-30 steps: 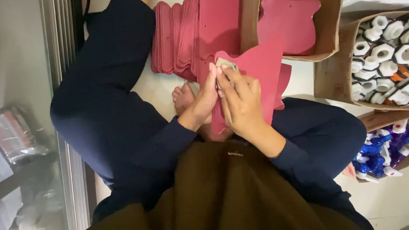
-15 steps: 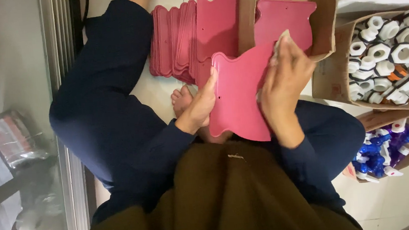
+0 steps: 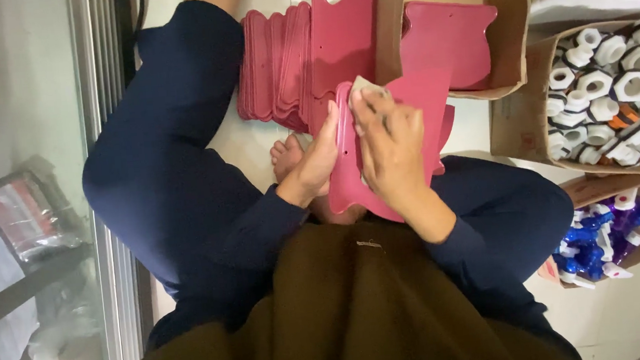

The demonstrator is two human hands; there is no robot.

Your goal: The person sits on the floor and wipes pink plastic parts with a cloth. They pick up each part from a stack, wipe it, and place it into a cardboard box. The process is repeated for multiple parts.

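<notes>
The person wears dark navy trousers (image 3: 173, 177) and navy long sleeves (image 3: 254, 224) ending at the wrists, under an olive-brown apron (image 3: 362, 307). 1 bare foot (image 3: 287, 156) shows beside the trousers.

The pale floor (image 3: 255, 143) carries pink boards (image 3: 286, 59) and, seemingly, cardboard boxes (image 3: 515, 120).

Two hands (image 3: 390, 147), four cardboard boxes (image 3: 506, 55), one cloth (image 3: 364, 87).

Floor workshop: cartons of plastic fittings (image 3: 613, 92)
</notes>
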